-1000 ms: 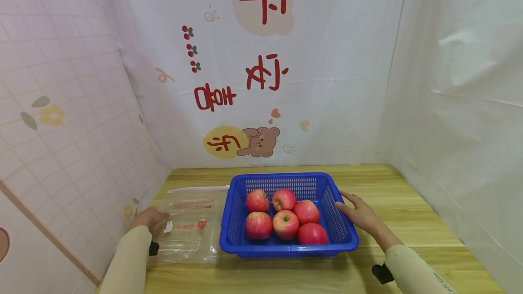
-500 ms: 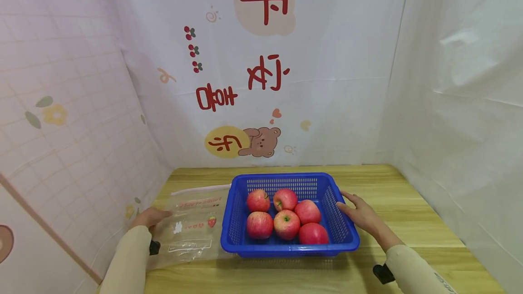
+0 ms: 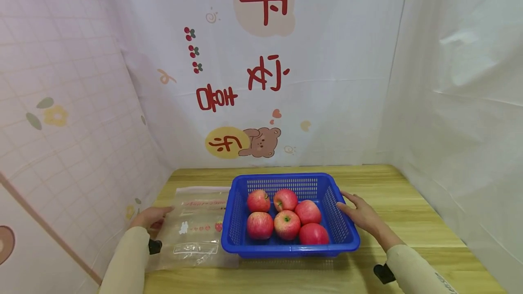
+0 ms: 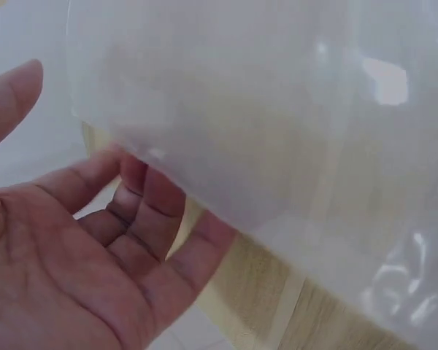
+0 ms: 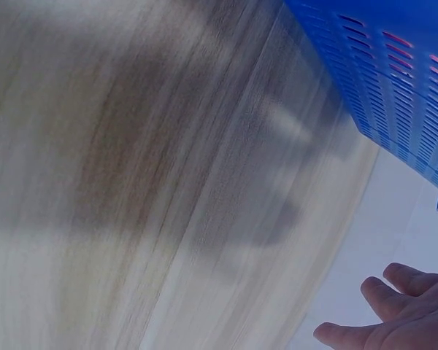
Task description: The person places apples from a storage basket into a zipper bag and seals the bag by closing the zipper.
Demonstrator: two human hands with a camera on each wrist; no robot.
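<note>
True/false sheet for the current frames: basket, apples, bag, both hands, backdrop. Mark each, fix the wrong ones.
1. Six apples are in the blue basket. True.
2. The clear plastic bag lies to the right of the basket. False: it lies to the left.
3. The right hand is at the basket's right side. True.
4. The left hand holds an apple. False: it is at the bag's left edge, and the apples in view are in the basket.
5. A bear is printed on the backdrop. True.
6. The bag is full of apples. False: it lies flat, with no apples in it.
</note>
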